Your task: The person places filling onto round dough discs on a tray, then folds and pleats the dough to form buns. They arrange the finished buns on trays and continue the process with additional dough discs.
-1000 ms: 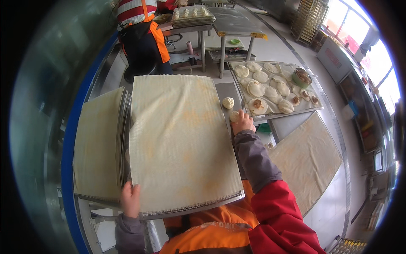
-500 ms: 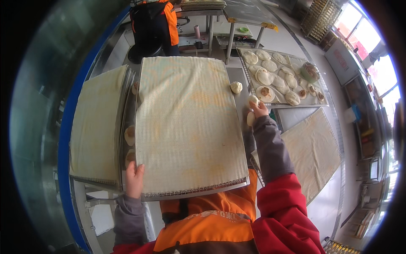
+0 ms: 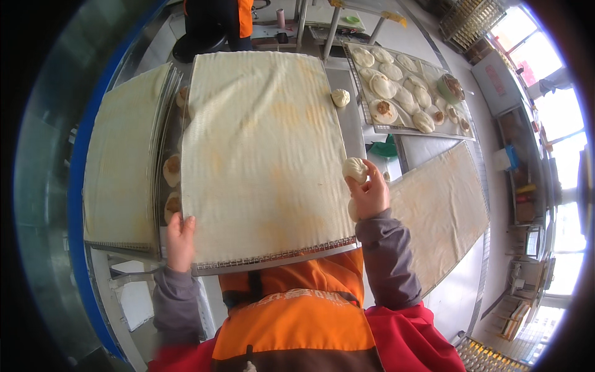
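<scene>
Currently, in the single head view, the grip of the right hand [image 3: 372,189] is closed around a pleated bun [image 3: 354,168], fingers and thumb pressed to its near side. The bun sits just off the right edge of a cloth-covered tray [image 3: 266,155], pleats partly showing. Another dough piece [image 3: 352,210] shows just below that hand, too hidden to make out fully. The left hand [image 3: 180,240] is at the tray's left edge near its lower corner, thumb tip at the cloth; whether its grip clasps the rim cannot be told, since the undersides of the fingers are hidden.

The bun looks like raw dough, so it is likely light, soft and easily dented, perhaps slightly tacky rather than slippery. It probably handles best with a loose cupping hold around the lower sides, leaving the gathered top unpinched, as a hard squeeze could split the pleats. The tray should be stiffer and heavier, best held by its wire rim, because the wrinkled cloth looks loose and could slide.

A second bun [image 3: 340,97] rests farther up, beside the tray's right edge. Left of the tray lie dough rounds [image 3: 171,170] with brown filling, partly hidden by it. Farther right, a rack [image 3: 462,132] carries more rounds and a green bowl [image 3: 452,90].
</scene>
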Tool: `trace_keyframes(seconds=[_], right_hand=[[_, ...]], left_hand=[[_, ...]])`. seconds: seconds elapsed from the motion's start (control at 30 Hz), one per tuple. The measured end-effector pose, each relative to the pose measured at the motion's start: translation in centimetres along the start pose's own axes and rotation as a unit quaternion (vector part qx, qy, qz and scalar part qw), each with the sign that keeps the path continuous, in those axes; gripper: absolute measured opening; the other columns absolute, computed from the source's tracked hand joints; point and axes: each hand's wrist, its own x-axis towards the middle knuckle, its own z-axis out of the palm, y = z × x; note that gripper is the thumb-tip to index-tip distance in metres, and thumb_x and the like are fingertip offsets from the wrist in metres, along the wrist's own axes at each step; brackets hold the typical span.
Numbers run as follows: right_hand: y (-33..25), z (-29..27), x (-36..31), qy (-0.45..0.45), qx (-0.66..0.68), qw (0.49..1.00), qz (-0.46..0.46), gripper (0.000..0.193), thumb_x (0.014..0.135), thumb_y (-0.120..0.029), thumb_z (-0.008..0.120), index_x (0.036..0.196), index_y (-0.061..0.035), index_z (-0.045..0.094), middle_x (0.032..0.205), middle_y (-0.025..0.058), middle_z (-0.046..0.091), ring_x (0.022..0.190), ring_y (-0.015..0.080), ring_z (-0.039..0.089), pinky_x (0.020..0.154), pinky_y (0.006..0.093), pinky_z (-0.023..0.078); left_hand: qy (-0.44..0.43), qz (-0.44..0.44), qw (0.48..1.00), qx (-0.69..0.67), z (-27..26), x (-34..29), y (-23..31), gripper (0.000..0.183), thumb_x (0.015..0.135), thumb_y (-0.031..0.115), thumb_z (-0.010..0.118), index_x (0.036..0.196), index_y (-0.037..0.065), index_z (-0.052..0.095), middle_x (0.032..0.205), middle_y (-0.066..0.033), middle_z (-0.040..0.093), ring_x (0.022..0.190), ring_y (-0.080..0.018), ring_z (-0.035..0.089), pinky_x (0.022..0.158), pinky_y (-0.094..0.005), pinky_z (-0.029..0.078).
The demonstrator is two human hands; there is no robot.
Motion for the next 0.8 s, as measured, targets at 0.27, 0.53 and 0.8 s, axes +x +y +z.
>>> trace_keyframes(seconds=[0.27,0.53,0.8], right_hand=[[4.9,3.7,-3.7,-0.036,0.031,0.998,-0.046,0.056,0.082,-0.011,0.074,0.131,-0.0069,0.048,0.115,0.0098,0.061,0.092,0.0238,0.066,0.080,0.0333,0.053],[5.6,-1.5,1.4,-0.216,0.349,0.888,0.209,0.051,0.092,-0.009,0.064,0.136,-0.0050,0.040,0.121,0.0095,0.059,0.111,0.0251,0.062,0.087,0.0359,0.055],[4.9,1.5,4.2,-0.124,-0.214,0.942,-0.228,0.068,0.070,-0.009,0.079,0.132,-0.0089,0.050,0.115,0.0103,0.061,0.097,0.0259,0.064,0.077,0.0321,0.055]], left_hand=[[0.004,-0.027,0.999,0.042,0.0,0.2,-0.5,0.022,0.097,0.015,0.055,0.111,-0.002,0.055,0.100,-0.0044,0.061,0.089,-0.0100,0.053,0.084,-0.0261,0.044],[-0.011,-0.004,0.999,0.031,-0.4,0.8,-0.8,0.022,0.097,0.013,0.054,0.113,-0.002,0.054,0.103,-0.0050,0.061,0.092,-0.0101,0.054,0.085,-0.0266,0.044],[-0.006,-0.009,0.998,0.058,-0.5,1.0,-0.6,0.023,0.097,0.013,0.055,0.115,-0.002,0.054,0.104,-0.0060,0.062,0.093,-0.0104,0.055,0.085,-0.0269,0.045]])
